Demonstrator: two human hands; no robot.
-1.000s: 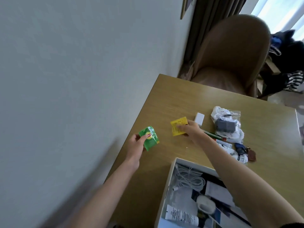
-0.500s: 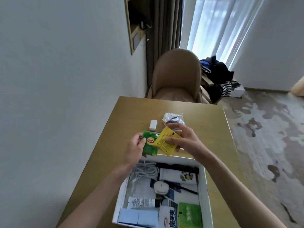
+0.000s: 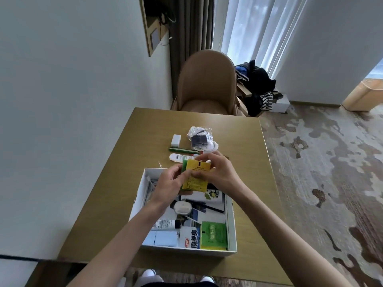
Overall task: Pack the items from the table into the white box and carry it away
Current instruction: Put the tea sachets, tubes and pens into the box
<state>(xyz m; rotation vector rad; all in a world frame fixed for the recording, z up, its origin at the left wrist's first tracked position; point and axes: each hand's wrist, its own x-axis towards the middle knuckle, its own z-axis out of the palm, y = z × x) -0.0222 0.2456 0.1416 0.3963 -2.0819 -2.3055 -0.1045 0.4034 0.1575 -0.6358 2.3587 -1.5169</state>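
Note:
The white box (image 3: 138, 194) lies open on the wooden table (image 3: 244, 162), holding several small packets, a tube and a cable. Over its far end, my left hand (image 3: 169, 183) and my right hand (image 3: 219, 172) together hold a yellow packet (image 3: 195, 176) stacked in front of a green packet (image 3: 184, 163); only an edge of the green one shows. Beyond the box on the table lie a white tube (image 3: 178, 157), a green pen (image 3: 182, 150), a small white block (image 3: 175, 140) and a clear bag (image 3: 202, 138) with a dark item inside.
A tan chair (image 3: 207, 79) stands at the table's far edge. The wall runs close along the left. Clothes (image 3: 257, 83) are piled by the window at the back right. Patterned carpet lies to the right.
Both hands brought the green and yellow packets together and drew them back over the box's far end. The camera view swung down and to the right.

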